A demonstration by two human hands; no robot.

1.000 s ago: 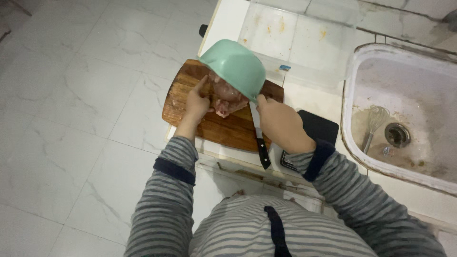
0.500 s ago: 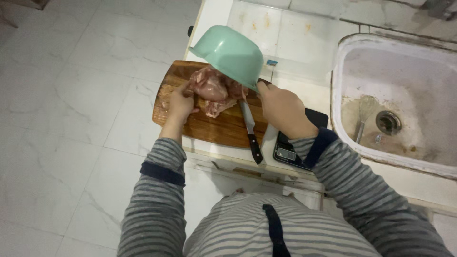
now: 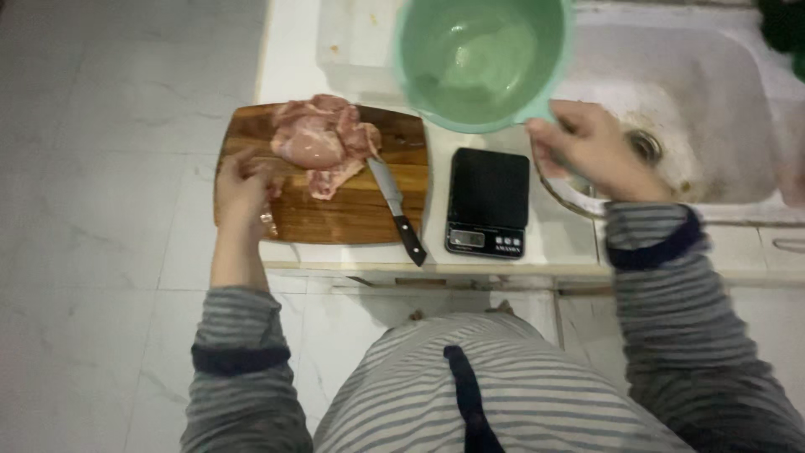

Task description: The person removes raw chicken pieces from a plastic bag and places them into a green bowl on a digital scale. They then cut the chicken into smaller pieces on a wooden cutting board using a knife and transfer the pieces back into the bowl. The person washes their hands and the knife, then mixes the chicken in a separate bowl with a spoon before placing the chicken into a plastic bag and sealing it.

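Lifted green plastic bowl (image 3: 482, 63), seemingly empty, right hand (image 3: 591, 151)

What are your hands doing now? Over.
Right hand holds green bowl, empty. Left hand on raw meat. Knife beside it.

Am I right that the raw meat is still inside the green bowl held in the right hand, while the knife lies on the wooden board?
Not quite: the head view shows the green bowl in the right hand empty; the raw meat lies on the wooden board. The knife does lie on that board.
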